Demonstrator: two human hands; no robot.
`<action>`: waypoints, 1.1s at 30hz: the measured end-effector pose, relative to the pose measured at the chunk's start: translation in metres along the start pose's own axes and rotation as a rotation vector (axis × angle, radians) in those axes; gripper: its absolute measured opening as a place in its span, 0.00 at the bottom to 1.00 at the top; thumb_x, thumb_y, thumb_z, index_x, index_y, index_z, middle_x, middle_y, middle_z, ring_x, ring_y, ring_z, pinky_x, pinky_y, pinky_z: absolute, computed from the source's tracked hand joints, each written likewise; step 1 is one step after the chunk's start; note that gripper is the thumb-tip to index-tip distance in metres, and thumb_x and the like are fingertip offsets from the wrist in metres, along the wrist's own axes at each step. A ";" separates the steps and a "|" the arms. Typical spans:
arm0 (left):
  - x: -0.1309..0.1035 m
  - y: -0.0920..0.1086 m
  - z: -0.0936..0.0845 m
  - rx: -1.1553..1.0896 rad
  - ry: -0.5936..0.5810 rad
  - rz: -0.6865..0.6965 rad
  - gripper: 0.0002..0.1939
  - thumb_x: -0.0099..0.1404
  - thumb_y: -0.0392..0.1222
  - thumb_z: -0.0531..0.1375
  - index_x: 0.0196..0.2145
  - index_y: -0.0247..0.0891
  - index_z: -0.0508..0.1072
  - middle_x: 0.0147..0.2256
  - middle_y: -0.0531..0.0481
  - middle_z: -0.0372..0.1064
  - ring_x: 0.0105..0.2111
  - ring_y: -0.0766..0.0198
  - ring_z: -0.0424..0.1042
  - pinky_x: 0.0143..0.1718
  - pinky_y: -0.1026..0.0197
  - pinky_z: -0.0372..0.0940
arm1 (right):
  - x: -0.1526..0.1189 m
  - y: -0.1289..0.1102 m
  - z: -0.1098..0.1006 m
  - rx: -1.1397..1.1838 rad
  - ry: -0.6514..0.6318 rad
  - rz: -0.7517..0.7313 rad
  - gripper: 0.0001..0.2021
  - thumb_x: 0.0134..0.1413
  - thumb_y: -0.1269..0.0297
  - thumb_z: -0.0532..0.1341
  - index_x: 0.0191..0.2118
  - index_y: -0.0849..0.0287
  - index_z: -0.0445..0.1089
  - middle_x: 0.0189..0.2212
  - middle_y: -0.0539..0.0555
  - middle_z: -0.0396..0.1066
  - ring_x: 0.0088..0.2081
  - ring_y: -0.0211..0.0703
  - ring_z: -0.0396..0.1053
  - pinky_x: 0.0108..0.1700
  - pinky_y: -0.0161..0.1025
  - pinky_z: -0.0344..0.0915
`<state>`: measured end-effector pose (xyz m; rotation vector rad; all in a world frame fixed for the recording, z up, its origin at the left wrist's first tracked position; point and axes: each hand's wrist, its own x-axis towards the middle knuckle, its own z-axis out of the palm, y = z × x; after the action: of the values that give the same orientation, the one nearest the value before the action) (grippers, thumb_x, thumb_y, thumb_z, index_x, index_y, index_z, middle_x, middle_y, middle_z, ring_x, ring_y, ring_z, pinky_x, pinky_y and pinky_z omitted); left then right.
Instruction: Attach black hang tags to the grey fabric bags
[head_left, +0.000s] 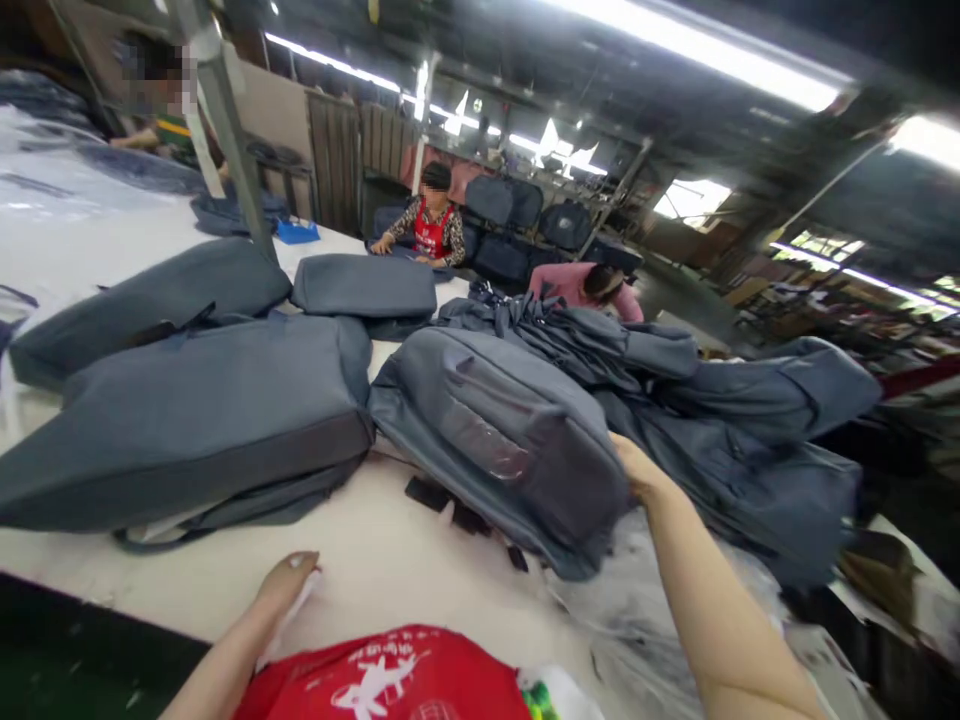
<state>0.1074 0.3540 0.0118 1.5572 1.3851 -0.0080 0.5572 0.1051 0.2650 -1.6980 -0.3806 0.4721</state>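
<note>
A dark grey-blue backpack (487, 420) with a clear window on its front lies tilted at the centre of the white table (360, 560). My right hand (634, 468) is at its right side, the fingers mostly hidden behind the bag, so their grip does not show. Low on the left, my left hand (291, 580) is closed round something thin and white (300, 605), just above the table. Black straps or buckles (442, 502) lie under the bag's near edge. Another large grey bag (217, 400) rests to the left.
More grey bags (364, 285) stand behind, and a heap of them (720, 440) fills the right. Clear plastic (637, 600) lies at the lower right. A metal post (229, 130) rises at the back left. Three people work across the table, one in a red apron (431, 235).
</note>
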 end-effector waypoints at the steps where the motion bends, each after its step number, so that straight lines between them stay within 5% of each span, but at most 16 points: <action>1: -0.007 0.000 0.003 -0.005 0.012 0.000 0.17 0.61 0.48 0.49 0.32 0.34 0.72 0.33 0.42 0.76 0.41 0.48 0.75 0.45 0.54 0.66 | -0.009 0.021 -0.009 -0.004 -0.059 0.091 0.18 0.38 0.61 0.71 0.37 0.63 0.74 0.32 0.58 0.76 0.32 0.47 0.73 0.35 0.45 0.72; 5: -0.033 0.021 0.020 -0.019 0.084 0.039 0.19 0.59 0.51 0.50 0.36 0.32 0.71 0.32 0.40 0.76 0.39 0.47 0.74 0.43 0.52 0.66 | -0.034 0.084 -0.031 0.018 -0.157 0.235 0.17 0.30 0.61 0.70 0.31 0.62 0.74 0.24 0.57 0.76 0.28 0.49 0.73 0.36 0.48 0.70; 9: -0.071 0.073 0.035 -0.024 0.096 0.175 0.24 0.60 0.59 0.51 0.39 0.35 0.72 0.37 0.42 0.76 0.39 0.49 0.73 0.44 0.51 0.66 | -0.056 0.093 -0.027 -0.122 -0.275 0.076 0.12 0.34 0.62 0.67 0.30 0.60 0.72 0.27 0.54 0.76 0.35 0.51 0.72 0.43 0.47 0.69; 13: -0.127 0.146 0.045 -0.162 -0.037 0.541 0.30 0.65 0.61 0.46 0.51 0.35 0.68 0.47 0.42 0.73 0.51 0.52 0.67 0.57 0.51 0.58 | -0.108 0.086 0.008 -0.551 -0.473 -0.311 0.06 0.45 0.67 0.61 0.33 0.59 0.71 0.33 0.54 0.74 0.40 0.48 0.70 0.47 0.44 0.66; 15: -0.149 0.174 0.054 -0.166 -0.080 0.600 0.33 0.63 0.62 0.50 0.55 0.33 0.65 0.50 0.39 0.71 0.53 0.51 0.67 0.56 0.50 0.59 | -0.142 0.096 0.034 -0.683 -0.542 -0.475 0.06 0.49 0.70 0.57 0.35 0.58 0.70 0.35 0.55 0.73 0.41 0.46 0.69 0.46 0.42 0.65; 18: -0.164 0.193 0.073 0.008 0.016 0.531 0.34 0.57 0.61 0.59 0.52 0.32 0.67 0.49 0.37 0.71 0.48 0.48 0.70 0.49 0.51 0.64 | -0.183 0.122 0.064 -0.755 -0.686 -0.599 0.09 0.51 0.70 0.57 0.39 0.60 0.69 0.40 0.59 0.72 0.44 0.48 0.68 0.48 0.43 0.65; 21: -0.166 0.197 0.083 0.192 0.048 0.654 0.20 0.64 0.52 0.54 0.46 0.35 0.72 0.44 0.41 0.74 0.44 0.52 0.72 0.46 0.54 0.65 | -0.198 0.136 0.071 -0.782 -0.837 -0.624 0.18 0.52 0.63 0.60 0.47 0.67 0.67 0.47 0.67 0.69 0.50 0.54 0.66 0.53 0.48 0.64; 24: -0.169 0.208 0.070 0.432 0.034 0.819 0.17 0.67 0.45 0.48 0.42 0.37 0.74 0.41 0.43 0.76 0.43 0.54 0.73 0.45 0.57 0.64 | -0.197 0.120 0.067 -0.768 -0.952 -0.647 0.22 0.52 0.60 0.62 0.49 0.70 0.66 0.48 0.70 0.68 0.51 0.56 0.65 0.54 0.49 0.63; 29: -0.186 0.236 0.008 0.752 0.158 0.913 0.20 0.66 0.51 0.49 0.43 0.37 0.75 0.41 0.42 0.76 0.42 0.50 0.73 0.44 0.55 0.64 | -0.199 0.056 0.063 -0.578 -0.953 -0.792 0.26 0.48 0.48 0.65 0.46 0.64 0.67 0.42 0.61 0.72 0.44 0.50 0.70 0.48 0.43 0.68; 33: -0.219 0.244 -0.024 0.830 0.080 0.951 0.20 0.66 0.53 0.49 0.44 0.43 0.74 0.41 0.45 0.76 0.41 0.50 0.74 0.42 0.55 0.65 | -0.194 0.005 0.054 -0.381 -0.593 -1.064 0.18 0.56 0.66 0.59 0.52 0.60 0.65 0.51 0.60 0.69 0.54 0.46 0.65 0.55 0.43 0.64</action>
<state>0.2007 0.2488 0.3097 2.8111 0.5611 0.0668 0.3625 0.0529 0.2717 -1.4124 -1.7721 0.0793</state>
